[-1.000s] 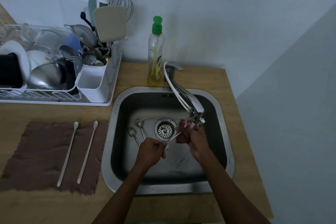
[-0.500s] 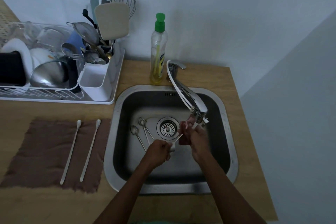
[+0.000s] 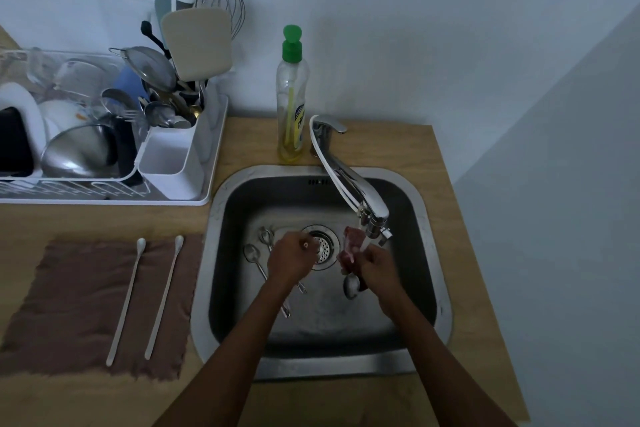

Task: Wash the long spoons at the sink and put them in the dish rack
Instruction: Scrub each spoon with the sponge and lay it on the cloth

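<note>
Two white long spoons (image 3: 126, 302) (image 3: 162, 296) lie side by side on a brown cloth (image 3: 69, 305) left of the sink (image 3: 440, 270). Over the drain, my left hand (image 3: 289, 260) is curled in a fist, and a small handle tip pokes out of its top; the rest of that spoon is hidden. My right hand (image 3: 375, 270) grips a pink sponge (image 3: 351, 244) under the tap spout (image 3: 375, 218). A grey spoon bowl (image 3: 351, 286) shows just below the sponge, its handle hidden. Two metal spoons (image 3: 252, 253) (image 3: 266, 236) lie on the sink floor.
The white dish rack (image 3: 194, 199) stands at the back left, crowded with bowls, lids and utensils; its front cutlery cup (image 3: 169, 163) looks hollow. A green-capped soap bottle (image 3: 291, 104) stands behind the sink beside the tap base. A wall closes in on the right.
My left hand has moved left and away from my right hand, now over the drain. The white spoon that bridged both hands no longer shows. A spoon bowl now appears below the sponge.
</note>
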### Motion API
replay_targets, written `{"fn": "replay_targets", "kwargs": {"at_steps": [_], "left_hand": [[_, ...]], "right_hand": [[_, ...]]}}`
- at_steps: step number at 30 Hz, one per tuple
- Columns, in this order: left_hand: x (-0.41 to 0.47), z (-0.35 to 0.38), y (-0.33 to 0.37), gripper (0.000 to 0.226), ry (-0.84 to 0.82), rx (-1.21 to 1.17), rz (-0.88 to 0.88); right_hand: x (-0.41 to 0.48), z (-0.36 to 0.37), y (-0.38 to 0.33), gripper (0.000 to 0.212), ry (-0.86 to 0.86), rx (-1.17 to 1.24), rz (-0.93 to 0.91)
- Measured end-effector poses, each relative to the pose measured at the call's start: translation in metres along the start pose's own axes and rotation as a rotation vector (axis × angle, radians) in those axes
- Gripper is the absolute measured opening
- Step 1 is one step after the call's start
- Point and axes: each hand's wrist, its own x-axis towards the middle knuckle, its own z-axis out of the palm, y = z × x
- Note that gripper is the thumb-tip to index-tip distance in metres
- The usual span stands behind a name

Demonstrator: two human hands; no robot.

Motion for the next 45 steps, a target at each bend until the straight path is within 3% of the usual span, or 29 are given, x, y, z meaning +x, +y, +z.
{"fn": "replay_targets", "kwargs": {"at_steps": [2, 4, 6, 9, 13, 18, 21, 25, 30, 35, 39, 45], "left_hand": [[0.024, 0.001, 0.017, 0.029, 0.022, -0.099, 0.083], [0.039, 0.008, 0.037, 0.035, -0.165, -0.149, 0.113], [0.045, 0.018, 0.048, 0.026, -0.255, -0.183, 0.132], [0.048, 0.021, 0.049, 0.017, -0.123, -0.292, 0.127], [0.044, 0.016, 0.048, 0.02, -0.086, -0.416, 0.114], [0.045, 0.002, 0.043, 0.017, 0.134, -0.649, 0.004], [0.041, -0.004, 0.037, 0.02, 0.127, -0.68, 0.013], [0.036, -0.01, 0.022, 0.024, 0.104, -0.814, -0.099], [0.026, -0.01, 0.019, 0.025, -0.024, -0.972, -0.23], [0.018, 0.029, 0.026, 0.01, -0.178, -1.07, -0.277], [0.009, 0.076, 0.043, 0.017, -0.257, -1.224, -0.343], [0.001, 0.116, 0.068, 0.009, -0.06, -1.019, -0.331]], "right_hand": [[0.002, -0.004, -0.001, 0.02, 0.002, -0.095, -0.028], [0.006, -0.008, 0.002, 0.026, 0.001, -0.19, -0.083], [0.005, -0.011, -0.001, 0.029, -0.035, -0.277, -0.11], [0.002, -0.013, -0.006, 0.024, -0.055, -0.315, -0.152], [0.004, -0.018, -0.004, 0.016, -0.121, -0.378, -0.179], [-0.001, -0.02, -0.008, 0.019, -0.128, -0.334, -0.112], [0.001, -0.021, -0.016, 0.017, -0.112, -0.357, -0.095], [0.004, -0.02, -0.023, 0.017, -0.061, -0.426, -0.13], [-0.008, -0.021, -0.021, 0.034, 0.011, -0.587, -0.189], [-0.015, -0.049, -0.018, 0.035, 0.045, -0.687, -0.213], [-0.023, -0.082, -0.017, 0.032, 0.09, -0.845, -0.173], [-0.036, -0.102, -0.001, 0.035, 0.094, -0.859, -0.012]]}}
